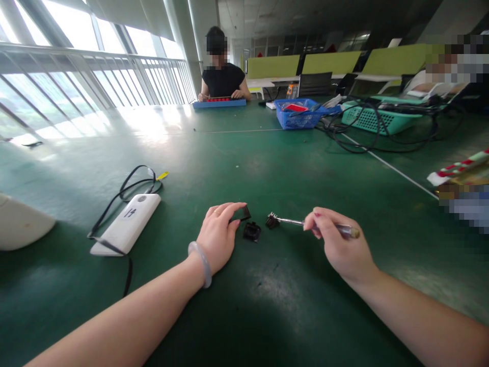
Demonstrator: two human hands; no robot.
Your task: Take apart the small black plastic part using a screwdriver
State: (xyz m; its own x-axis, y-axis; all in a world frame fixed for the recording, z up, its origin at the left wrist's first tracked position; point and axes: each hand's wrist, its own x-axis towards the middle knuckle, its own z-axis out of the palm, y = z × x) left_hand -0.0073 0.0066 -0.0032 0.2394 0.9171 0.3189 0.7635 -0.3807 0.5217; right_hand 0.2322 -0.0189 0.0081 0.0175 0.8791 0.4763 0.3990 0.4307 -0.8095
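My left hand [214, 235], with a pale bangle at the wrist, pinches a small black plastic piece [245, 213] between thumb and fingers just at the green tabletop. Beside it on the table lies a square black plastic part [252, 232] with a raised frame. My right hand [342, 244] grips a screwdriver [292, 221] by its handle, the metal shaft pointing left. The tip meets a small black part with metal prongs [272, 221]; whether it is stuck in or only touching, I cannot tell.
To the left are a white power bank [130, 221] with a black cord and a white rounded object [23, 224]. Farther off stand a blue basket [298, 120], a green basket [376, 118] and tangled black cables [351, 148]. Across the table sits a person [223, 81] at a blue tray [219, 104].
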